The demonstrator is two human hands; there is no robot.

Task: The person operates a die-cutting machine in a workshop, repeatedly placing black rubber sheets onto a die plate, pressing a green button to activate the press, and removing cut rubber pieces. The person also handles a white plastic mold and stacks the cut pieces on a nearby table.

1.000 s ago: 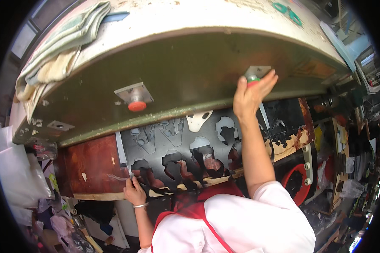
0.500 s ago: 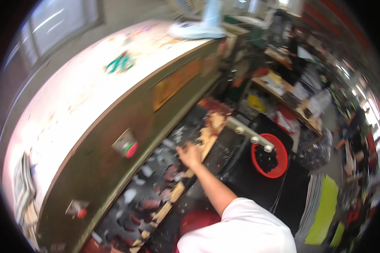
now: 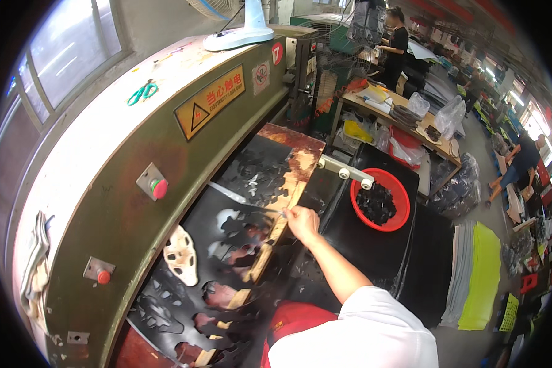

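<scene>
My right hand (image 3: 302, 222) is closed in a pinch at the near edge of a black sheet (image 3: 211, 211) full of cut-out holes. The sheet's edge runs taut from my fingertips toward the machine. Beneath it, reddish-brown board and pale worn wood show through the gaps. Beyond my hand lies a further piece of black sheet (image 3: 251, 168), also cut. A pale, sole-shaped piece with several openings (image 3: 181, 256) rests on the black material beside the machine. My left hand is not visible.
A green machine beam (image 3: 129, 214) with red buttons runs along the left. Right of my hand, a red basin (image 3: 405, 205) holds small black pieces, near a roller bracket (image 3: 346, 170). Stacked grey and yellow-green sheets (image 3: 478, 276) stand further right. Other people work in the background.
My right hand has moved right and nearer to me, from over the sheet to its edge, now pinching it. The black sheet has shifted, and the pale sole-shaped piece has come into view.
</scene>
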